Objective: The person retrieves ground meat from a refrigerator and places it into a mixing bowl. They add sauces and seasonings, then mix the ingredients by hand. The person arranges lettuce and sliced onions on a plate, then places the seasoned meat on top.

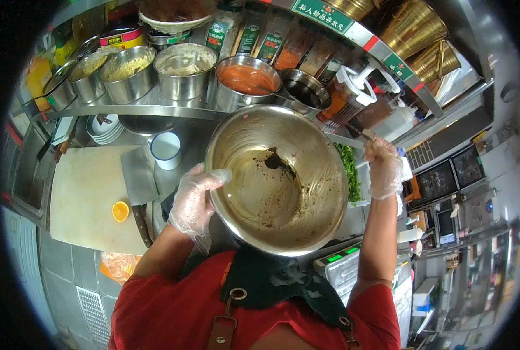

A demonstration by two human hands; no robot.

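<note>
My left hand (193, 202), in a clear plastic glove, grips the left rim of a large stainless steel mixing bowl (255, 236), thumb over the edge. The bowl is tilted towards me. Inside it lie a clear yellowish liquid (251, 188), a dark brown clump of paste (274, 161) and scattered dark specks. My right hand (383, 164), also gloved, is raised to the right of the bowl, closed around the handle of a slim utensil (355, 130). The utensil's far end is hard to make out beside a plastic pump container (346, 94).
A metal shelf (133, 110) holds steel pots of sauces (247, 81) and spice jars (271, 41). At left, a cleaver (139, 179) and half an orange (120, 211) lie on a cutting board (85, 183), beside an enamel mug (166, 151). Chopped greens (349, 170) and a scale (338, 267) are at right.
</note>
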